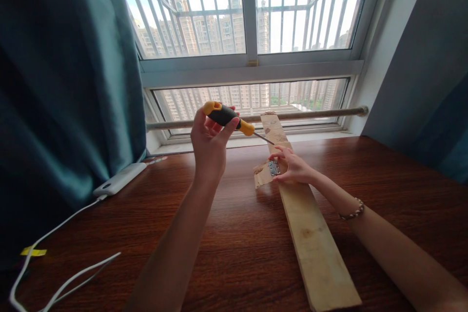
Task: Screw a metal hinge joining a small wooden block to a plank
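My left hand (212, 144) is closed around the yellow-and-black handle of a screwdriver (228, 118), raised above the table. The thin metal shaft slants down to the right, its tip close to the fingers of my right hand (290, 165). That hand rests on a long wooden board (310, 224), thumb and fingers curved around a metal hinge (273, 167). Screw heads show on the hinge. A short wooden piece (261, 175) sticks out to the left under the hinge. My right fingers partly cover where the two pieces meet.
The board lies lengthwise on the dark wooden table (234, 234), its far end near the window rail (310, 116). At left are a white power strip (120, 179), white cables (62, 222), a yellow tag (33, 252) and a dark teal curtain (73, 83).
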`<state>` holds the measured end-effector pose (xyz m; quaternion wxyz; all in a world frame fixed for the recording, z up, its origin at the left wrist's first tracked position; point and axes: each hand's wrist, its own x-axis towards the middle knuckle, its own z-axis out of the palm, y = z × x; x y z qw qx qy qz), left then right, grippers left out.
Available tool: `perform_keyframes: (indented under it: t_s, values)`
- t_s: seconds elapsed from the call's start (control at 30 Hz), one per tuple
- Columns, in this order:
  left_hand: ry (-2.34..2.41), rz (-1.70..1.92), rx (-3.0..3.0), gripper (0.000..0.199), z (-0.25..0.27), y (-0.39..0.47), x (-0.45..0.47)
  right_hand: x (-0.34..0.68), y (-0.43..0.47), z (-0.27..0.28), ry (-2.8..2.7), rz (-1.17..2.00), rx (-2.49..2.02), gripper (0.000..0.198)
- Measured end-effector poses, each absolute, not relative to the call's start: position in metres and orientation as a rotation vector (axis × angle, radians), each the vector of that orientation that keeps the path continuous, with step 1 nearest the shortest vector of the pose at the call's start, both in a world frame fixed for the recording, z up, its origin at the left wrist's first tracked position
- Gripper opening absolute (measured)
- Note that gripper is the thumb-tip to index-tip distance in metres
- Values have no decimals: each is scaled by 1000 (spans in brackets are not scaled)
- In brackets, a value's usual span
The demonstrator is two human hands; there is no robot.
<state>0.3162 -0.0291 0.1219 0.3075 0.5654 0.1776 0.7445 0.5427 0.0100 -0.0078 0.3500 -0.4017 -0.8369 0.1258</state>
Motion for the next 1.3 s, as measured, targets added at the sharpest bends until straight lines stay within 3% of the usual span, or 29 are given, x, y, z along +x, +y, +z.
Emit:
perform_keyframes:
  t_s: [0.3, 0.37, 0.47, 0.57, 0.77, 0.97, 1.13, 1.23, 1.3]
  values:
    - [509, 1860, 1327, 42, 128, -55, 313, 556, 0, 16, -2092, 348, -960, 94]
    - [507, 1796, 1299, 41, 127, -64, 319, 566, -15, 36, -2034, 388, -907, 88]
    - [485, 1718, 1236, 39, 126, -77, 328, 578, -52, 64, -2105, 634, -838, 62]
    - [439, 1640, 1153, 36, 122, -90, 334, 588, -91, 73, -2184, 811, -912, 56]
    - [503, 1421, 969, 26, 90, -96, 327, 626, -121, 30, -1830, 562, -1466, 34]
    - [771, 1290, 557, 14, 60, -82, 315, 675, -103, -23, -1544, 45, -1796, 41]
    - [770, 1199, 586, 19, 48, -65, 310, 693, -93, -49, -1629, 80, -1918, 21]
    - [796, 1174, 729, 10, 44, -60, 307, 693, -91, -60, -1674, 167, -1915, 18]
    - [818, 1170, 776, 19, 44, -62, 306, 693, -90, -66, -1680, 188, -1914, 18]
